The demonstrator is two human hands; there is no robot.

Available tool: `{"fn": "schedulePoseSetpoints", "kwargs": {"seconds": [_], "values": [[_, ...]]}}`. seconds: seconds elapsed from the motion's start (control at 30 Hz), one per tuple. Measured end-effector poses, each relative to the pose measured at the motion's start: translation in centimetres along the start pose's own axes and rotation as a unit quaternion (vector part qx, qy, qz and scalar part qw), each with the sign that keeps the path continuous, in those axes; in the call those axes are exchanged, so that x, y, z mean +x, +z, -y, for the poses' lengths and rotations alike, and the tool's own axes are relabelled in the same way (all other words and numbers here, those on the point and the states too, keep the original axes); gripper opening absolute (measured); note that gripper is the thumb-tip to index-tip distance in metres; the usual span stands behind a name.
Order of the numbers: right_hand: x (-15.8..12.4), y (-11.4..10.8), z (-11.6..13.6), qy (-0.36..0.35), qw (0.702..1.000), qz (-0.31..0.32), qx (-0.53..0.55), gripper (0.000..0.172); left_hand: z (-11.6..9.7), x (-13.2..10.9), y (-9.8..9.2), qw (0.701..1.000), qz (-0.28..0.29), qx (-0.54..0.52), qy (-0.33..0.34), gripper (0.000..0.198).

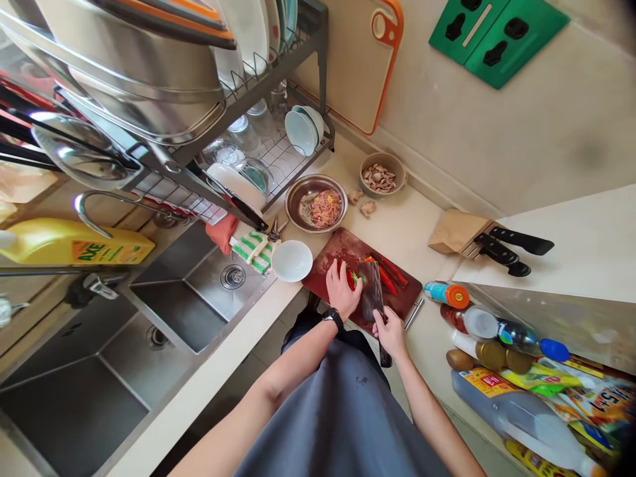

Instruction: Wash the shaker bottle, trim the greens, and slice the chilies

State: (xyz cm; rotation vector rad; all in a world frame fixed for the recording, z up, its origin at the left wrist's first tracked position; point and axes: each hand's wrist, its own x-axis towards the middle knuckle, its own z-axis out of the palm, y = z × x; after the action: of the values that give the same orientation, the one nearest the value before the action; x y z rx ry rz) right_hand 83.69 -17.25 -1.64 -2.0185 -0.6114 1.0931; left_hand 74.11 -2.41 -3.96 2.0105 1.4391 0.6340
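Note:
My right hand (pixel 391 333) grips the dark handle of a cleaver (pixel 371 291), its broad blade standing over a reddish-brown chopping board (pixel 403 306). On the board, to the left of the blade, my left hand (pixel 342 291) has its fingers curled down over red and green chilli pieces (pixel 354 279), which it partly hides. Whole red chillies (pixel 389 277) lie to the right of the blade. Left of the board, at the counter edge, is a small white bowl (pixel 292 260). A steel bowl of minced meat (pixel 322 209) stands behind the board.
Ginger (pixel 368 209) and a basket of sliced mushrooms (pixel 381 177) are at the back. A knife block (pixel 454 233) and several bottles (pixel 497 397) occupy the right side. To the left are a double sink (pixel 199 311) and a loaded dish rack (pixel 322 66).

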Motion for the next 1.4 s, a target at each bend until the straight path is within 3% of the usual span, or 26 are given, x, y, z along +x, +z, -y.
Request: {"fn": "schedulePoseSetpoints", "kwargs": {"seconds": [0.27,0.5,0.73,0.9,1.0,1.13,1.23,1.3,1.4], "values": [[2.0,-1.0,-0.2,0.072,0.986,0.122,0.093,0.053,-0.6,-0.3,2.0,0.999,-0.022,-0.042,-0.006,0.053],[2.1,1.7,0.1,0.066,0.982,0.128,0.124,0.049,-0.6,-0.3,2.9,0.992,-0.074,-0.096,-0.021,0.028],[1.6,1.1,1.2,0.071,0.982,0.123,0.121,0.049,-1.3,-0.4,2.5,0.988,-0.09,-0.125,-0.027,0.021],[0.0,1.1,4.2,0.054,0.985,0.117,0.116,0.047,-2.6,0.2,-0.4,0.983,-0.1,-0.154,-0.015,0.022],[-0.4,3.2,7.0,0.024,0.984,0.132,0.113,0.046,-2.0,1.4,-3.8,0.981,-0.125,-0.147,-0.017,0.021],[0.7,8.2,10.9,-0.046,0.983,0.154,0.088,0.045,1.6,4.2,-8.3,0.979,-0.158,-0.127,-0.021,0.023],[1.9,10.9,13.0,-0.084,0.984,0.147,0.052,0.045,5.2,6.5,-10.5,0.983,-0.156,-0.087,-0.034,0.024],[2.5,11.1,13.5,-0.096,0.987,0.126,0.027,0.045,7.4,7.6,-11.5,0.989,-0.125,-0.067,-0.038,0.023],[2.7,8.9,13.1,-0.09,0.992,0.087,0.008,0.047,9.4,8.5,-12.6,0.995,-0.057,-0.086,-0.018,0.025]]}}
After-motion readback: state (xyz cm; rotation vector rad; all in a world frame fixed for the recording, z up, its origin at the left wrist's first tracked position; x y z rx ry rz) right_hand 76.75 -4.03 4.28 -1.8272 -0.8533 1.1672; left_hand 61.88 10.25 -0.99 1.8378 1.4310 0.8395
